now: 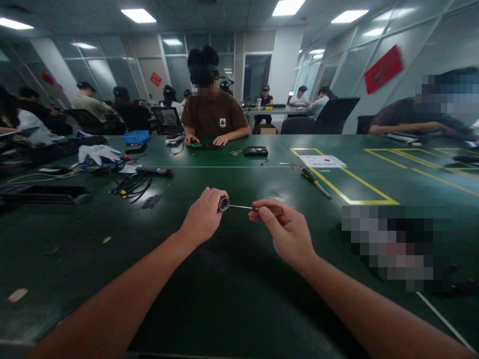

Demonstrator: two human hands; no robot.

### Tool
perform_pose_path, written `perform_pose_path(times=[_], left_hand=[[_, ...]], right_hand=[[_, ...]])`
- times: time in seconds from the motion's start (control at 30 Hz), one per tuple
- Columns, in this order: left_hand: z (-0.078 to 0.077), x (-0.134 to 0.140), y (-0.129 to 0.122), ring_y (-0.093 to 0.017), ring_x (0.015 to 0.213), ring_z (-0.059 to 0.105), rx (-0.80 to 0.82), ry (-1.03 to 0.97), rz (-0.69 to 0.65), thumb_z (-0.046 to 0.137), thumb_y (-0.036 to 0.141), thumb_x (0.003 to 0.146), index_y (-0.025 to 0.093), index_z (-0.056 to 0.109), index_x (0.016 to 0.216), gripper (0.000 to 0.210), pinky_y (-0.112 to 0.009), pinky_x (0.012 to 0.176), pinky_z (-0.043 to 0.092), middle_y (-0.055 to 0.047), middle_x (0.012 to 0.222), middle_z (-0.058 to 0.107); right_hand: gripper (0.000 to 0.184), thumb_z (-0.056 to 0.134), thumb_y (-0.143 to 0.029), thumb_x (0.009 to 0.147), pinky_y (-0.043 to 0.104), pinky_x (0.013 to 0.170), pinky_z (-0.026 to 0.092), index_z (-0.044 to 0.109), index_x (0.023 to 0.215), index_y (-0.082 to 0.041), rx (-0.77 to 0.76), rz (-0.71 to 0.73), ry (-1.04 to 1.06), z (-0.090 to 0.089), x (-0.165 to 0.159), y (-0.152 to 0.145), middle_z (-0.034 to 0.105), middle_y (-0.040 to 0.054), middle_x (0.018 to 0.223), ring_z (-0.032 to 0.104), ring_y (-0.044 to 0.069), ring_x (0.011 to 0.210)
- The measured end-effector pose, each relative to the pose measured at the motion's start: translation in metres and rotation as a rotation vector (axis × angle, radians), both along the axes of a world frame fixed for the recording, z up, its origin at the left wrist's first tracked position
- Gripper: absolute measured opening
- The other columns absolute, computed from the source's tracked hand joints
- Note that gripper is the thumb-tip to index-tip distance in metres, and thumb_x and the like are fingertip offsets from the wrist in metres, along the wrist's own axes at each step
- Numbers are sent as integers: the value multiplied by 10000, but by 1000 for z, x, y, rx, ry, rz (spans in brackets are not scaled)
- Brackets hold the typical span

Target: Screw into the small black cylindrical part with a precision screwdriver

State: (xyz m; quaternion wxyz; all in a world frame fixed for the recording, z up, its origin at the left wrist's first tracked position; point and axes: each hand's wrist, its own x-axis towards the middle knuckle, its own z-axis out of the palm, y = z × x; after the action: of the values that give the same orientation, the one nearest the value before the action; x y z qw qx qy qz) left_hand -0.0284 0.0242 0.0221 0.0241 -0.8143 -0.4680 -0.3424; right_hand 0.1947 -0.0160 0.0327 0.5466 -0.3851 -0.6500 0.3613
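Note:
My left hand [204, 213] is closed around a dark cylindrical part [223, 203], its round, rimmed end facing to the right and toward me. Most of that part is hidden inside my fingers. Between thumb and fingers, my right hand [286, 227] grips a small screwdriver [256, 208] by its red and amber handle. The screwdriver's thin metal shaft points left and reaches the edge of the cylindrical part; whether the tip sits in it or only beside it, I cannot tell. Both hands are held above the green tabletop [209, 299].
Beyond my right hand lies a larger yellow-and-black screwdriver [316, 182], with a white sheet [322, 161] behind it. A coiled black cable [130, 187], a pen-shaped tool [154, 171] and white gloves [98, 154] lie left. Across the table a person [215, 112] handles small parts.

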Motion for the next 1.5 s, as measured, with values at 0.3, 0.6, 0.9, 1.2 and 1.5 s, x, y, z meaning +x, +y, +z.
perform_pose_path(times=[0.3, 0.6, 0.9, 1.2, 1.5], left_hand=[[-4, -5, 5, -227, 1025, 616, 56, 78, 12, 500, 32, 899, 208, 535, 1077, 253, -559, 1228, 338, -45, 1044, 642], [-7, -4, 6, -211, 1008, 597, 24, 67, -32, 490, 23, 912, 204, 531, 1060, 237, -553, 1230, 325, -29, 1023, 624], [-3, 0, 2, -215, 961, 579, -45, -19, -41, 518, 44, 925, 199, 540, 1038, 194, -526, 1111, 455, -35, 998, 609], [-5, -1, 3, -218, 986, 586, -54, -35, -35, 533, 54, 922, 205, 541, 1062, 206, -475, 1045, 488, -40, 1021, 614], [-4, -2, 2, -217, 964, 588, -99, -39, -41, 554, 89, 938, 205, 545, 1040, 154, -434, 975, 508, -38, 1010, 614]], right_hand=[[238, 579, -234, 985, 341, 813, 605, 720, 1172, -191, 374, 25, -515, 6, 0, -8, 804, 81, 1036, 773, 207, 893], [197, 588, -234, 987, 306, 796, 595, 723, 1126, -199, 345, -35, -485, 6, -2, -9, 819, 46, 991, 782, 191, 873], [216, 582, -206, 986, 305, 821, 602, 714, 1152, -167, 460, -77, -484, 6, -1, -8, 809, 81, 1018, 775, 193, 888], [215, 582, -193, 984, 290, 802, 600, 710, 1154, -162, 490, -86, -483, 3, -3, -10, 802, 82, 1009, 769, 183, 858], [226, 574, -214, 988, 302, 815, 602, 711, 1164, -179, 444, -58, -484, 6, -3, -9, 811, 71, 1014, 779, 192, 894]])
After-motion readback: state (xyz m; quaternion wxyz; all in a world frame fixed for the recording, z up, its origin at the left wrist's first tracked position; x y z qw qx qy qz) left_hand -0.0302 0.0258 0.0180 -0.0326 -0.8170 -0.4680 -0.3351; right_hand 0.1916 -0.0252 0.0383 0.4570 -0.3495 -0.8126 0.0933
